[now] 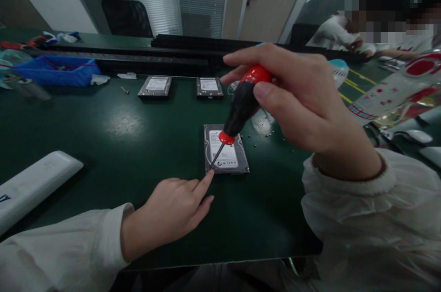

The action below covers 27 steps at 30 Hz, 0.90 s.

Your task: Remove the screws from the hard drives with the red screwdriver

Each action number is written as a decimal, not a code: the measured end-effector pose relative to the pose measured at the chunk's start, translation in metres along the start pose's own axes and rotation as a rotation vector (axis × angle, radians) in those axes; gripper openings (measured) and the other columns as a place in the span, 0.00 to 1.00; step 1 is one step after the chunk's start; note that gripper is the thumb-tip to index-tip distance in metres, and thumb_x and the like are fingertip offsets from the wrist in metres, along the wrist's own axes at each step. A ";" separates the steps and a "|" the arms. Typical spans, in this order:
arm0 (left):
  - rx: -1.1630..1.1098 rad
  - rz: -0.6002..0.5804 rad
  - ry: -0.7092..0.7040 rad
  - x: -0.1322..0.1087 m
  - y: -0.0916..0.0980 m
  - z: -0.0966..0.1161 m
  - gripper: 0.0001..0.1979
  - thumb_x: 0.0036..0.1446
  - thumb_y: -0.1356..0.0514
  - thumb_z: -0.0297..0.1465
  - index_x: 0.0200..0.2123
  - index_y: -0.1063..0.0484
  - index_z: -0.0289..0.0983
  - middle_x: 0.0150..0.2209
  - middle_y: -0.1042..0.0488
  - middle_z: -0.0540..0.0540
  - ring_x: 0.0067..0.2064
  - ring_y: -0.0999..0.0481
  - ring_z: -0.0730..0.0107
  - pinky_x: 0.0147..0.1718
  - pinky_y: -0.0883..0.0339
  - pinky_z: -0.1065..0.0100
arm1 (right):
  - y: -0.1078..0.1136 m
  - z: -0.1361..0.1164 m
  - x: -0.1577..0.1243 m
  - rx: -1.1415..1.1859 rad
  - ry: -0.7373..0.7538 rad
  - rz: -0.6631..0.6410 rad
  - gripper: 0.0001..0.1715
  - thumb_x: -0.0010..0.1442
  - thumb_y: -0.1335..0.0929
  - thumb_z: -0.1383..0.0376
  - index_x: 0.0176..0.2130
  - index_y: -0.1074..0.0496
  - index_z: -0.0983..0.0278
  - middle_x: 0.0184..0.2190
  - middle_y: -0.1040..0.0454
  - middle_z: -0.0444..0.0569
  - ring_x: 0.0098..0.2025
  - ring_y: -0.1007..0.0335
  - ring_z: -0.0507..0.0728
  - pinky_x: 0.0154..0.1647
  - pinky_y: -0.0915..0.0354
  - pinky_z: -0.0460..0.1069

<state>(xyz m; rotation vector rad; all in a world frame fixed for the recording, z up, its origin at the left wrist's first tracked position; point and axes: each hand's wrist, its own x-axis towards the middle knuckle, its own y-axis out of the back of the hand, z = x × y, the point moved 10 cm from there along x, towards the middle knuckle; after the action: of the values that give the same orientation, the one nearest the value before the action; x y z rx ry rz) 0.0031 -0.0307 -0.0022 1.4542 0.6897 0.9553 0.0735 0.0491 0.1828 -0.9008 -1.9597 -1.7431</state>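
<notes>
A hard drive (224,156) with a white label lies flat on the green table in front of me. My right hand (303,99) grips a screwdriver (241,106) with a black and red handle, thumb and fingers around its upper end. The screwdriver is tilted, its thin shaft reaching down to the drive's near left corner. At that same corner the index fingertip of my left hand (175,207) rests beside the tip. The left thumb is apart from the index finger, the other fingers are curled, and nothing shows in them. Any screw under the tip is too small to make out.
Two more hard drives (155,87) (209,87) lie farther back. Several small screws (263,133) are scattered right of the near drive. A blue bin (60,71) stands back left, a white device (39,186) at left. Black rails (144,60) run behind. A co-worker (336,32) sits at the right.
</notes>
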 end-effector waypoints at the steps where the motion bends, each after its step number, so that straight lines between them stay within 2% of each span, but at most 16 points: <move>1: 0.000 0.002 0.001 0.000 0.000 0.000 0.23 0.69 0.50 0.34 0.61 0.35 0.27 0.33 0.20 0.43 0.28 0.21 0.62 0.23 0.29 0.62 | 0.000 -0.003 0.000 -0.008 0.013 0.000 0.25 0.69 0.41 0.57 0.53 0.29 0.72 0.37 0.23 0.50 0.33 0.31 0.50 0.35 0.38 0.48; 6: 0.008 0.010 0.007 0.000 -0.001 0.000 0.23 0.69 0.50 0.34 0.61 0.34 0.27 0.33 0.20 0.44 0.27 0.21 0.62 0.23 0.29 0.62 | 0.002 -0.005 0.000 -0.148 -0.026 0.034 0.20 0.68 0.38 0.55 0.47 0.26 0.65 0.34 0.24 0.44 0.29 0.33 0.48 0.35 0.38 0.46; 9: 0.008 0.016 0.002 0.000 0.000 0.000 0.23 0.69 0.50 0.34 0.61 0.35 0.27 0.33 0.20 0.45 0.28 0.21 0.62 0.24 0.29 0.62 | -0.007 -0.003 0.001 -0.026 -0.021 -0.046 0.23 0.70 0.42 0.55 0.55 0.32 0.65 0.40 0.24 0.47 0.39 0.27 0.52 0.43 0.34 0.48; 11: 0.012 0.024 -0.002 0.000 0.001 0.000 0.23 0.69 0.50 0.34 0.60 0.34 0.27 0.32 0.20 0.45 0.28 0.21 0.62 0.23 0.29 0.62 | -0.011 -0.007 0.001 0.083 0.027 -0.091 0.27 0.68 0.41 0.58 0.60 0.38 0.69 0.46 0.26 0.51 0.46 0.27 0.55 0.47 0.33 0.49; 12: 0.013 0.029 -0.005 0.000 0.002 0.001 0.22 0.69 0.50 0.34 0.60 0.34 0.27 0.32 0.20 0.45 0.27 0.21 0.62 0.23 0.29 0.62 | -0.011 -0.008 0.001 0.104 0.044 -0.094 0.28 0.67 0.40 0.60 0.61 0.38 0.71 0.48 0.26 0.52 0.46 0.27 0.54 0.47 0.33 0.49; 15: 0.011 0.027 -0.005 0.001 0.002 0.001 0.23 0.69 0.50 0.34 0.60 0.34 0.27 0.33 0.20 0.45 0.27 0.21 0.62 0.23 0.29 0.61 | -0.005 -0.011 0.001 -0.019 0.074 -0.038 0.25 0.66 0.37 0.61 0.57 0.34 0.73 0.49 0.26 0.51 0.35 0.31 0.49 0.39 0.35 0.46; 18: 0.014 0.022 0.002 0.000 0.001 0.000 0.23 0.69 0.50 0.34 0.61 0.35 0.27 0.33 0.20 0.45 0.27 0.21 0.62 0.23 0.29 0.61 | -0.003 -0.008 0.001 -0.143 0.044 -0.007 0.22 0.68 0.37 0.56 0.52 0.30 0.68 0.39 0.25 0.45 0.27 0.38 0.47 0.33 0.40 0.46; 20: 0.015 0.032 0.000 0.000 0.001 0.000 0.23 0.69 0.50 0.34 0.61 0.34 0.27 0.33 0.20 0.45 0.27 0.21 0.62 0.23 0.30 0.61 | -0.007 -0.002 0.000 -0.077 -0.003 -0.056 0.24 0.68 0.40 0.54 0.54 0.32 0.67 0.34 0.27 0.45 0.29 0.37 0.49 0.35 0.39 0.47; 23: 0.010 0.044 -0.005 0.000 0.002 0.000 0.23 0.69 0.50 0.34 0.60 0.34 0.27 0.32 0.20 0.45 0.27 0.21 0.62 0.22 0.30 0.61 | -0.012 -0.002 0.000 0.037 0.003 -0.106 0.26 0.67 0.41 0.57 0.58 0.36 0.69 0.38 0.28 0.49 0.37 0.31 0.54 0.41 0.36 0.49; 25: 0.004 0.036 -0.004 0.000 0.001 0.000 0.23 0.69 0.50 0.34 0.61 0.34 0.27 0.32 0.20 0.45 0.27 0.21 0.61 0.22 0.29 0.60 | -0.009 -0.005 0.001 -0.022 0.025 -0.079 0.25 0.66 0.39 0.58 0.56 0.34 0.70 0.37 0.28 0.48 0.33 0.34 0.52 0.38 0.38 0.49; 27: -0.002 0.023 0.000 -0.001 0.000 0.000 0.23 0.69 0.50 0.34 0.61 0.35 0.27 0.33 0.20 0.45 0.27 0.21 0.61 0.22 0.29 0.60 | -0.005 -0.006 0.001 -0.121 0.031 -0.043 0.22 0.67 0.38 0.57 0.52 0.30 0.69 0.34 0.29 0.44 0.27 0.41 0.48 0.33 0.41 0.48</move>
<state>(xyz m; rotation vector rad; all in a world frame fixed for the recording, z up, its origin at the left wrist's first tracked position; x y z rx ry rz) 0.0026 -0.0310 -0.0020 1.4638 0.6729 0.9733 0.0686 0.0430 0.1806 -0.8711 -1.8841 -1.9061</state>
